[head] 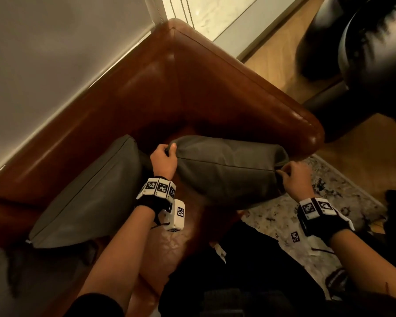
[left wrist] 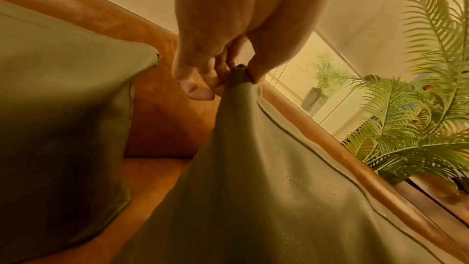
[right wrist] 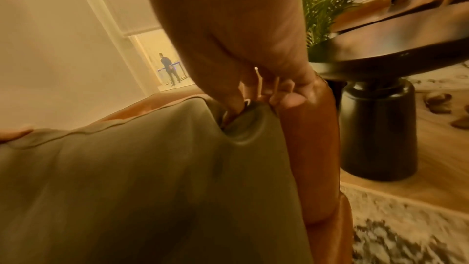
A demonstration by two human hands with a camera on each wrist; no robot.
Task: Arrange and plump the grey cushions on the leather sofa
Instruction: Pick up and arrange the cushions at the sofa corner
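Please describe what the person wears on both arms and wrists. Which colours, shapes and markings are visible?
Each bare forearm ends in a black wrist strap. The left wrist band carries white square blocks printed with black-and-white coded markers, plus a white box with a thin dark cord. The right wrist band shows similar marker blocks. A black sleeve covers the left upper arm.

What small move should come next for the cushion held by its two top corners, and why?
Probably set it down and back against the sofa arm. The left hand and right hand each pinch a top corner of the right cushion, which hangs stretched and creased in that grip, while the other cushion already leans on the backrest.
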